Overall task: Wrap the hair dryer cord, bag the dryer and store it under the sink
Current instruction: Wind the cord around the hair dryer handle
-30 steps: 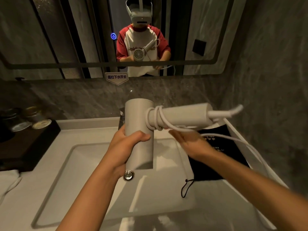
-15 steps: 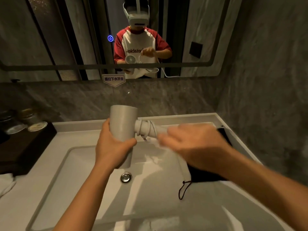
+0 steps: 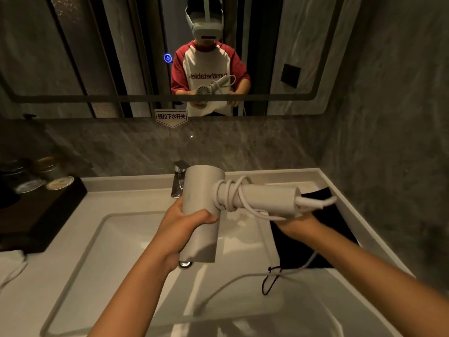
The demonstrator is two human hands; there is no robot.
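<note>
I hold a white hair dryer [image 3: 201, 203] above the sink. My left hand [image 3: 184, 227] grips its barrel, which stands upright, with the handle [image 3: 269, 195] pointing right. The white cord [image 3: 229, 194] is looped a few times around the handle next to the barrel. My right hand [image 3: 296, 223] is under the handle's end, mostly hidden by it, with the cord running through it. Loose cord [image 3: 243, 279] trails down into the basin. A black drawstring bag [image 3: 313, 242] lies flat on the counter to the right, under my right hand.
The white basin [image 3: 116, 251] has a metal drain [image 3: 185, 263] and a chrome tap [image 3: 178, 178] at the back. A dark tray [image 3: 43, 212] with glass jars stands at the left. A white towel [image 3: 12, 266] lies at the left edge. A mirror [image 3: 97, 57] faces me; a stone wall is close on the right.
My right hand has swung from over the handle to underneath its end, carrying the cord around. The dryer sits higher in view, and more loops lie on the handle.
</note>
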